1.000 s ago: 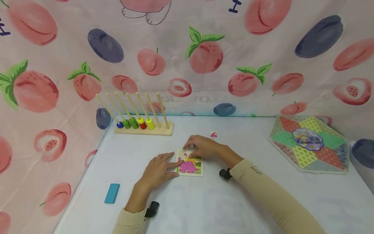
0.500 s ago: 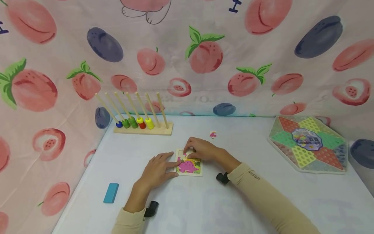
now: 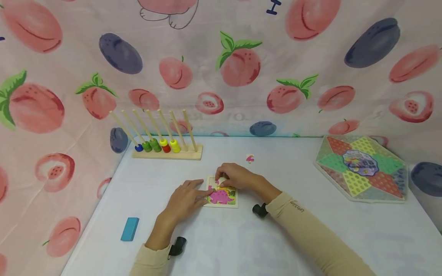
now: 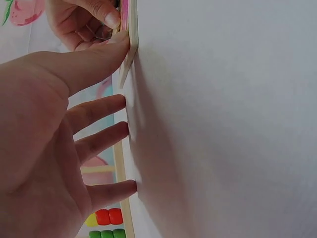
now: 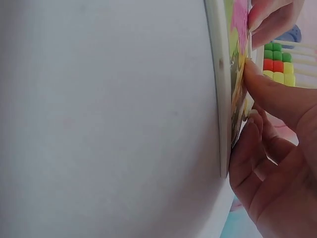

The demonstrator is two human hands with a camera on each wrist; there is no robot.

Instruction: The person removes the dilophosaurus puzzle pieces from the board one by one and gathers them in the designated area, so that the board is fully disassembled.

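A small square wooden jigsaw puzzle (image 3: 221, 197) with a pink dinosaur picture and a pale frame lies flat on the white table. My left hand (image 3: 182, 200) rests at its left side, fingers spread straight, one fingertip over the picture; its thumb (image 4: 101, 59) touches the puzzle's edge in the left wrist view. Over the upper part, my right hand (image 3: 240, 178) bends its thumb and fingers around a puzzle piece (image 5: 247, 105), mostly hidden by the fingers. A loose pink-and-white puzzle piece (image 3: 250, 158) lies on the table beyond the right hand.
A wooden bead counter (image 3: 167, 155) with upright rods and coloured beads stands at the back left. A blue block (image 3: 129, 229) lies at the front left. At the right is a hexagonal star-patterned game board (image 3: 360, 168). Fruit-patterned cloth hangs behind.
The right hand's fingers have shifted slightly over the puzzle's upper part. The left hand keeps nearly the same place, and the whole view has drifted a little.
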